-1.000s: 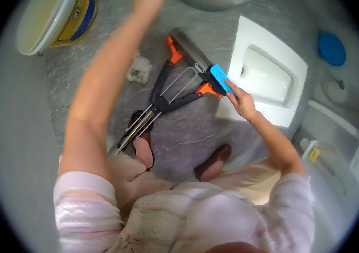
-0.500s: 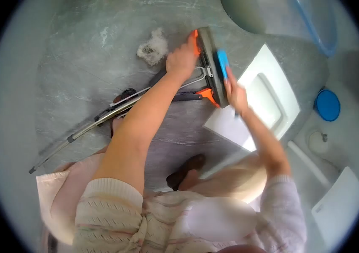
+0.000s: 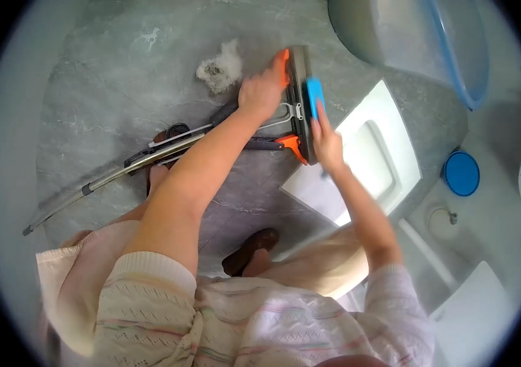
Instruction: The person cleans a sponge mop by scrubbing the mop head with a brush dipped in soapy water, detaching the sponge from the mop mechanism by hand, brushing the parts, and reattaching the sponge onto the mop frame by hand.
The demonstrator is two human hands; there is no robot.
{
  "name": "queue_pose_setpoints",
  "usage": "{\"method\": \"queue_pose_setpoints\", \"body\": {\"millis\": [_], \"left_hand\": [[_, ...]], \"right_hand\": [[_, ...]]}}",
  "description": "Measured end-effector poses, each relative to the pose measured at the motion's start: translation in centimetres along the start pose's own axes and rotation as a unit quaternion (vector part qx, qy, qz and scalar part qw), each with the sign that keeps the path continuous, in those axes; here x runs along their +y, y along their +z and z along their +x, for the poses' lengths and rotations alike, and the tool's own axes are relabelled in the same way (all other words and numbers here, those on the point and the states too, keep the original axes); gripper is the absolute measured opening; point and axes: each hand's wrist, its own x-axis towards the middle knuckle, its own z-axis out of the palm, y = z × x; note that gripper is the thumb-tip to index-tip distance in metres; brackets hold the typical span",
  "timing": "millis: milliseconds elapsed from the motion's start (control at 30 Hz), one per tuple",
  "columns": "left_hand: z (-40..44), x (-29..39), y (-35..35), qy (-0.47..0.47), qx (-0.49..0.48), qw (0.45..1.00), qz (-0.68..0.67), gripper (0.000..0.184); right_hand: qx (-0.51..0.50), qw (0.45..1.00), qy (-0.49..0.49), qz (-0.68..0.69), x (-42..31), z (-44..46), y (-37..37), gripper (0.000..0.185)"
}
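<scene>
A mop with a long metal pole (image 3: 120, 176) lies slanting over the floor, its dark sponge head (image 3: 302, 92) at the right end. My left hand (image 3: 263, 92) is closed round the upper orange clip (image 3: 285, 68) at the head. The lower orange clip (image 3: 293, 147) sits near the head's other end. In my right hand (image 3: 327, 144) is a blue brush (image 3: 315, 96), held against the right side of the mop head; its bristles are hidden. A clump of grey hair and lint (image 3: 221, 67) lies left of my left hand.
A white squat toilet (image 3: 406, 144) is set in the floor (image 3: 107, 92) just right of my right hand. A large clear tub (image 3: 456, 55) stands at the upper right. Beyond the toilet are a blue lid or basin (image 3: 461, 174) and a white pipe (image 3: 426, 254).
My left hand has come down from the top edge and taken hold of the upper orange clip. The blue brush has shifted along the mop head. The view has turned, bringing in the tub.
</scene>
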Motion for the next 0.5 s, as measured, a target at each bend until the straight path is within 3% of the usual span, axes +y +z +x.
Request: {"method": "queue_pose_setpoints", "body": {"millis": [167, 267, 333, 433, 500], "left_hand": [[0.2, -0.6, 0.6, 0.001, -0.017, 0.999, 0.047, 0.052], [0.1, 0.2, -1.2, -0.002, -0.005, 1.0, -0.021, 0.051], [0.1, -0.2, 0.3, 0.008, 0.02, 1.0, 0.008, 0.05], [0.4, -0.7, 0.9, 0.029, 0.04, 0.998, 0.039, 0.049], [0.4, -0.8, 1.1, 0.027, 0.036, 0.997, 0.059, 0.049]], "right_hand": [[0.034, 0.995, -0.07, -0.062, -4.4, 12.7, 0.6, 0.049], [0.012, 0.999, -0.035, -0.026, -1.3, 3.1, -0.3, 0.049], [0.009, 0.998, -0.063, 0.008, 1.4, -2.3, 0.2, 0.051], [0.001, 0.995, -0.052, -0.081, -2.3, 4.6, 0.3, 0.048], [0.042, 0.994, -0.082, -0.064, -4.6, 11.1, 0.6, 0.046]]}}
